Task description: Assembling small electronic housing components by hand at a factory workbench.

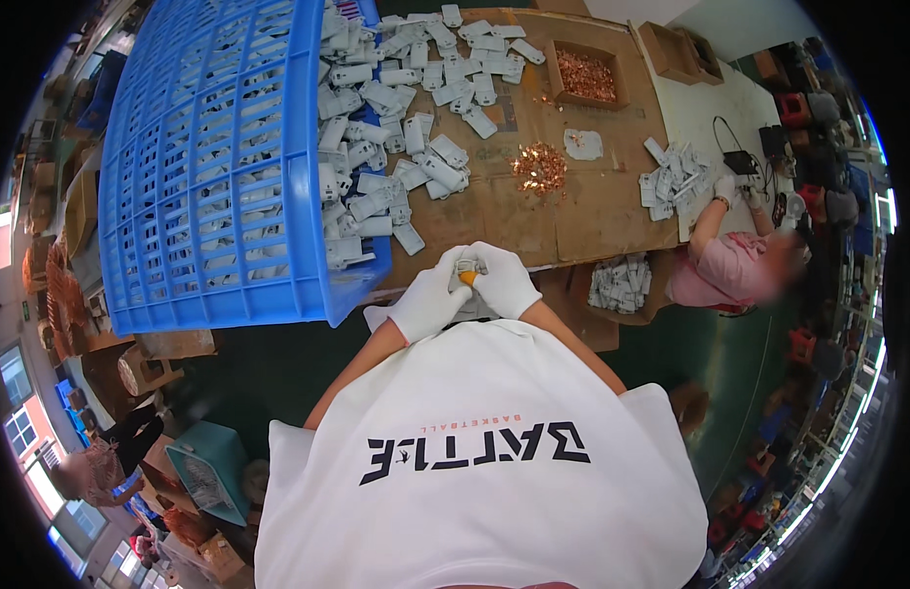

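Note:
My left hand [428, 296] and my right hand [505, 284], both in white gloves, meet at the near edge of the table. Their closed fingers hold a small white plastic piece [466, 265] between them, mostly covered by the gloves. A yellow-orange spot [468, 278] shows at my right thumb; I cannot make out what it is. Beyond my hands lies a heap of flat white plastic casings [445, 162]. To the right of that heap is a small pile of shiny copper-coloured metal pieces [539, 169].
A large blue plastic crate [312, 196] rests on its side at the left, casings spilling from it. A cardboard tray [622, 98] holds more copper pieces. At the right, a co-worker [734, 265] handles things beside another casing pile [682, 177]; a box of casings [622, 285] stands below.

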Tool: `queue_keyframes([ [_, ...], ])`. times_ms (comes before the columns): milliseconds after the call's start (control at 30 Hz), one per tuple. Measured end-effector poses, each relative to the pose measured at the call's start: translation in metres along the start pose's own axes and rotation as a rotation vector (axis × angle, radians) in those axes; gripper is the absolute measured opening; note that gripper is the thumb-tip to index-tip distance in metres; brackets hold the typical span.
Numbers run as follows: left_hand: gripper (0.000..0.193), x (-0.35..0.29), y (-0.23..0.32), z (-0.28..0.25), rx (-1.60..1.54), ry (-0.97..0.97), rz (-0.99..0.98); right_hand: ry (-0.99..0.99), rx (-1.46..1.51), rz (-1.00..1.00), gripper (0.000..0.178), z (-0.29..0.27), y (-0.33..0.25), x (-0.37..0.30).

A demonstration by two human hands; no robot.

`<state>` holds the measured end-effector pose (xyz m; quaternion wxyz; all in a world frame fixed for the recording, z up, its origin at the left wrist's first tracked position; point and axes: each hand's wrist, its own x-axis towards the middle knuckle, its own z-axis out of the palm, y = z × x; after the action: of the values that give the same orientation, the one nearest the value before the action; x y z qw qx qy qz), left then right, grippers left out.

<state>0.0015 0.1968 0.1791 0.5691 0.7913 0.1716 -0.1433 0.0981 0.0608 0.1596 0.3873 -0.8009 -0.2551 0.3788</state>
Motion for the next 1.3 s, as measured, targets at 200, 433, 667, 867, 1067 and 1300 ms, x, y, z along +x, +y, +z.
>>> queue_keyframes([
  [200,0.053,0.002,-0.009,0.002,-0.127,0.092,0.089,0.094,0.004,0.047,0.024,-0.004,-0.02,-0.01],
  [433,0.059,-0.001,-0.007,-0.002,-0.069,-0.019,-0.026,0.045,0.172,0.152,0.022,0.002,-0.016,-0.013],
  [667,0.058,0.001,-0.001,0.0,-0.005,-0.137,-0.085,0.082,0.284,0.086,0.017,0.007,0.001,-0.017],
  [867,0.051,0.01,0.009,0.019,0.015,-0.183,-0.04,0.095,0.289,0.101,0.012,-0.009,0.022,-0.026],
  [1067,0.038,0.02,0.018,0.053,0.181,-0.124,-0.103,0.008,0.265,0.16,0.012,-0.019,0.057,-0.028],
  [1300,0.043,0.056,0.031,0.088,0.195,0.0,-0.148,0.158,0.184,0.177,0.022,-0.06,0.052,-0.027],
])
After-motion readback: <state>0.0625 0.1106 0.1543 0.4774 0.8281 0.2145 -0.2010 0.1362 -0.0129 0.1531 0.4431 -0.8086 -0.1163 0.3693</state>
